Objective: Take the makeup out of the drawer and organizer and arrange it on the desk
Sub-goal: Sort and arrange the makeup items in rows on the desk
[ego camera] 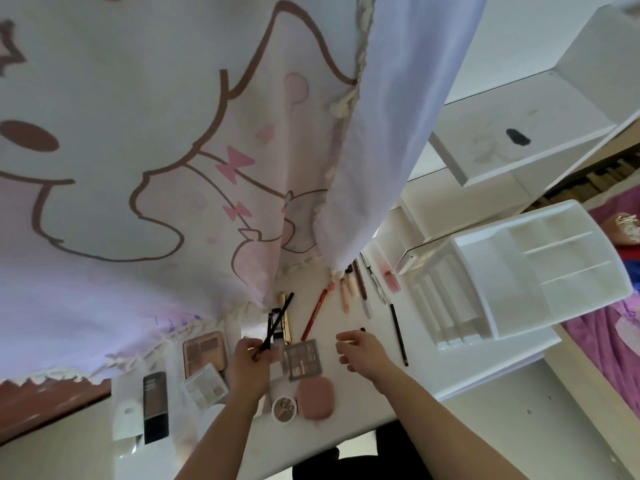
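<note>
the left hand (249, 362) pinches the lower end of a thin black liner (275, 325), fingers curled round it. the liner slants up and away from the hand, crossing over a gold tube (286, 322) that lies on the desk (360, 414) just beyond the knuckles; i cannot tell whether the two touch.

the right hand (363, 351) hovers over the desk with its fingers loosely spread, holding nothing.

between the two hands lies a clear palette (303, 358). nearer the person than it, between the forearms, a pink puff (316, 398) and a round compact (284, 407) sit side by side. beyond the gap between the hands a red pencil (315, 315) lies at a slant.

left of the left hand are a brown palette (204, 351) and, nearer the person, a white palette (206, 384). further left stands a black tube (156, 403).

just right of the right hand a black pencil (398, 336) lies pointing away. beyond that hand's fingertips lie peach tubes (347, 292) in a row with other slim sticks.

well right of the right hand a white organizer (519, 271) stands on the desk. beyond it a white drawer (554, 109) is pulled open, with a dark smear on its floor.

a printed curtain (138, 133) hangs down beyond the left hand, and its hem reaches the desk.
</note>
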{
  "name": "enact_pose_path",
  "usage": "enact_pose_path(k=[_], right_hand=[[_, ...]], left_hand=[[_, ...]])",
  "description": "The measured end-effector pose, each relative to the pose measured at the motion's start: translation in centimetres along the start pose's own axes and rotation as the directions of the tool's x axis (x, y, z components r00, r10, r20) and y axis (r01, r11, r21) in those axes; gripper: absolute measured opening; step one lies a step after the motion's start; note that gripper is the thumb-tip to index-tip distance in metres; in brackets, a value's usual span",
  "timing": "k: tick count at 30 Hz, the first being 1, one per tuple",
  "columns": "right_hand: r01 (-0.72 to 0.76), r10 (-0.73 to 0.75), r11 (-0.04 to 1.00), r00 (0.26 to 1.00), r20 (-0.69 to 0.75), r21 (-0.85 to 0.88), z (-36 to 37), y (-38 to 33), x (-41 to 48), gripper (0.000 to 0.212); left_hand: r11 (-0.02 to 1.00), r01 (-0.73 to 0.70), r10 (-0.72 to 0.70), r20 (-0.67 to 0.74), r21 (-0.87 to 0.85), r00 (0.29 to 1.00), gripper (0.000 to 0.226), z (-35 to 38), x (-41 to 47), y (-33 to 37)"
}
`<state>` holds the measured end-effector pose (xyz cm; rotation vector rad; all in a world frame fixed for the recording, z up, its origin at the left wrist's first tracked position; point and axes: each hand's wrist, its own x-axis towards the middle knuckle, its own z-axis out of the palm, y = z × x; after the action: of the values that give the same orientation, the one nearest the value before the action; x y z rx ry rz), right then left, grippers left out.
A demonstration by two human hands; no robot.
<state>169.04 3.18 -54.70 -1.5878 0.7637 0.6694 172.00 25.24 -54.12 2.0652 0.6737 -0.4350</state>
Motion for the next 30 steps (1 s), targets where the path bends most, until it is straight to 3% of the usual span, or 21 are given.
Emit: enact_pose_path(k=[3,5,8,11,16,19,24,30], right_hand=[[0.046,-0.048,0.955,0.999,0.002,-0.294,0.8,0.3,0.9,0.034],[0.086,-0.082,0.914,0.996,0.028,-0.396,1.7,0.1,1.5,0.039],[0.123,-0.147,0.879,0.989,-0.016,-0.462,3.6,-0.8,2.5,0.051],[0.047,-0.138,0.859,0.98,-0.144,-0.51,5.3,-2.1,3.9,0.06],[-0.048,-0.13,0.832,0.952,-0.278,-0.553,6.9,-2.8,5.7,0.042],[-0.031,-0.12,0.876,0.952,-0.28,-0.482,6.6,-3.3,5.2,0.03],[0.09,-0.137,0.971,0.968,-0.209,-0.224,5.4,-3.8,1.8,0.022],[0.152,-0.162,0.982,0.983,0.089,0.11,4.4,-2.8,-4.9,0.017]], left_hand=[[0.993,0.007,-0.001,-0.055,0.121,0.999,0.013,-1.0,-0.6,-1.0],[0.985,0.0,0.014,-0.076,0.173,0.997,0.014,-1.7,-0.8,-1.9],[0.977,-0.011,0.032,-0.094,0.215,0.995,0.008,-2.5,-1.0,-2.9],[0.972,-0.027,0.054,-0.113,0.233,0.992,0.005,-3.1,-1.3,-3.7],[0.971,-0.012,0.038,-0.106,0.24,0.994,0.007,-3.6,-1.2,-5.0],[0.973,0.006,0.016,-0.097,0.229,0.995,0.005,-3.9,-1.1,-4.9],[0.978,0.009,0.007,-0.073,0.207,0.997,0.01,-3.9,-0.9,-3.7],[0.997,-0.016,0.019,-0.046,0.071,0.999,0.022,-3.4,-1.3,0.1]])
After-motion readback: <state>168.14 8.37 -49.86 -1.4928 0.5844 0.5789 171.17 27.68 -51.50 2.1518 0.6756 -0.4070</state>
